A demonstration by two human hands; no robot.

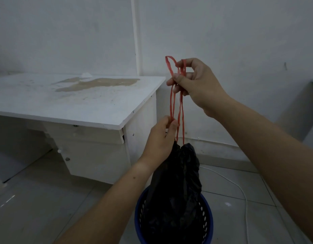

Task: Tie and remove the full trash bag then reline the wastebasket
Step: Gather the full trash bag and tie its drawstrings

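Desk [99, 106] on your left is the biggest thing: white board with a flat top and a sharp corner, its coating peeled away in one rough brownish patch. Below your hands hangs the trash bag [176, 182], thin black plastic, wrinkled and gathered to a narrow neck at the top. Its lower part sits inside the wastebasket [207, 217], a round blue plastic one with rows of oval holes in the wall, standing on pale floor tiles [46, 199].

Your right hand [199, 83] is raised higher than the left, with fingers curled. The thumb and fingers pinch the red drawstring [180, 110], and one loop goes over the index finger. Your left hand [160, 138] is lower, just above the neck of the bag, its back to the camera, and it pinches one loop of the same string between thumb and fingertips. The drawstring is a flat, twisted ribbon, pulled straight between hands and bag. A thin white cable [240, 189] lies curved on the tiles at right.
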